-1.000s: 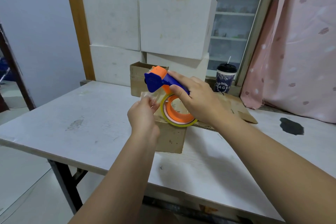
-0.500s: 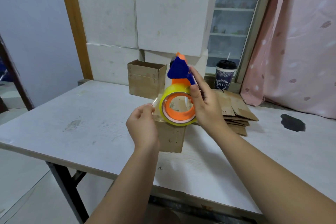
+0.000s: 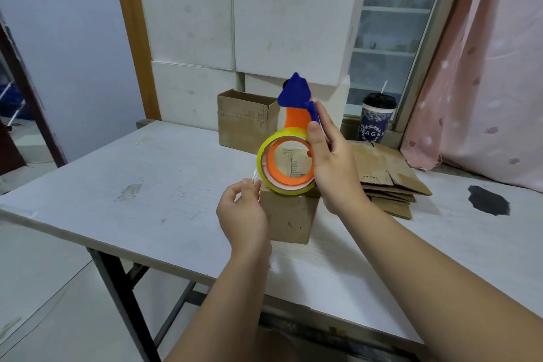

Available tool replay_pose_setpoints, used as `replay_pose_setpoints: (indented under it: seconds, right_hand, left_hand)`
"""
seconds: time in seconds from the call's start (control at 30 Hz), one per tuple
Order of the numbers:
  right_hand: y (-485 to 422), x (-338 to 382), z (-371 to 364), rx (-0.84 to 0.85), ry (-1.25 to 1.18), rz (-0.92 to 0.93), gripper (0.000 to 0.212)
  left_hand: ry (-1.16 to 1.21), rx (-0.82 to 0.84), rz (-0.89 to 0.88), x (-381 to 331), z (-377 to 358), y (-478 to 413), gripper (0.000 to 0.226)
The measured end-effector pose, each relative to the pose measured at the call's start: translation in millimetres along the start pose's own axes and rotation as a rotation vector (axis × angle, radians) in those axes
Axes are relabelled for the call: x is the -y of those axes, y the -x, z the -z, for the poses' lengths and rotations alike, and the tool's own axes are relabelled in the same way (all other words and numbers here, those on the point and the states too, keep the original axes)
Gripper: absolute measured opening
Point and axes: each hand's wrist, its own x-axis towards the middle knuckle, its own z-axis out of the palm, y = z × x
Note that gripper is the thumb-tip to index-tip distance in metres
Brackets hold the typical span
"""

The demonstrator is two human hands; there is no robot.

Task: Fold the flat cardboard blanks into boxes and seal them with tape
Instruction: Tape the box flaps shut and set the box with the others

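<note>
Cardboard box stands mid-table; we judge it light, easily dented, best steadied at the edges. Right hand grip holds the dispenser at its top. Left hand grip pinches the thin, clingy tape end.

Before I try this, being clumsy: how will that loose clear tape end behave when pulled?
Probably floppy and light: the tape end looks thin, crinkled where the left hand pinches it. Likely sticky, fresh off the roll.

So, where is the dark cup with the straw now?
In the head view, the cup stands at the back right, by the window, behind the stack of flat cardboard blanks and right of the white boxes.
</note>
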Motion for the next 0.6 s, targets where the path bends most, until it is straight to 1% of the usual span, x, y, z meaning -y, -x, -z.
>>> replay_pose_setpoints:
  seconds: [0.07, 0.17, 0.27, 0.33, 0.4, 0.5, 0.6]
  right_hand:
    - [-1.1, -0.1, -0.4, -0.044, -0.047, -0.075, 0.067]
    - [-4.9, 1.4, 5.1, -0.064, -0.103, -0.151, 0.058]
    - [-9.7, 3.5, 12.6, -0.062, -0.181, -0.196, 0.056]
    - [-13.1, 5.8, 18.1, 0.023, -0.178, -0.191, 0.055]
    - [-16.4, 8.6, 24.9, 0.133, -0.171, -0.192, 0.063]
    - [-19.4, 11.3, 35.8, 0.276, -0.111, -0.172, 0.068]
    - [-20.9, 13.4, 42.7, 0.361, -0.020, -0.135, 0.068]
  left_hand:
    - [-0.006, 0.017, 0.043, -2.1, 0.3, 1.5, 0.017]
    - [-0.046, 0.091, 0.131, -9.9, 0.6, 0.4, 0.018]
    - [-0.028, 0.162, 0.203, -20.1, -0.7, -0.2, 0.019]
    - [0.015, 0.166, 0.257, -24.8, -0.6, -1.9, 0.017]
    - [0.044, 0.183, 0.318, -28.7, 1.1, -5.0, 0.014]
    - [0.006, 0.233, 0.391, -29.5, 4.3, -10.3, 0.015]
    - [-0.006, 0.225, 0.432, -27.1, 2.7, -13.8, 0.015]
